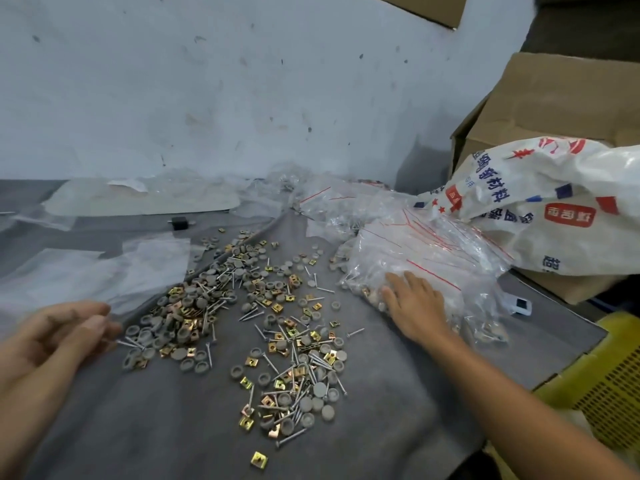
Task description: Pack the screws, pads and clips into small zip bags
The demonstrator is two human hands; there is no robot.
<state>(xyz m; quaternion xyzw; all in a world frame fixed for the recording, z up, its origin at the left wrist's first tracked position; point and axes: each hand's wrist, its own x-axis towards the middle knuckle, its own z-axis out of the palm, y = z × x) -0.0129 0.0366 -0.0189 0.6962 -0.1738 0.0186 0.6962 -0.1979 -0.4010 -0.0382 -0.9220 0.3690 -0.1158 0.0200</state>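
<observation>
**Grey cloth bench, loose hardware and filled bags**

Grey cloth (138,427) covers the bench in front of a scuffed pale wall (207,81). Screws (291,438), round grey pads (328,412) and brass-coloured square clips (259,459) lie mixed and loose across the middle of the cloth, thickest in a band running from the centre toward the lower right. A heap of clear zip bags (433,244) with red seal lines sits to the right of the scatter (many already show parts inside).

The right hand (415,306) lies flat on the near edge of that heap, fingers straight and spread. The left hand (65,327) hovers at the left edge of the scatter, blurred, fingers curled toward the thumb; whether it pinches anything cannot be told.

A printed white sack (554,202) slumps behind the heap against a cardboard box (554,98), and a yellow perforated basket (606,393) stands at the bench's right edge.
</observation>
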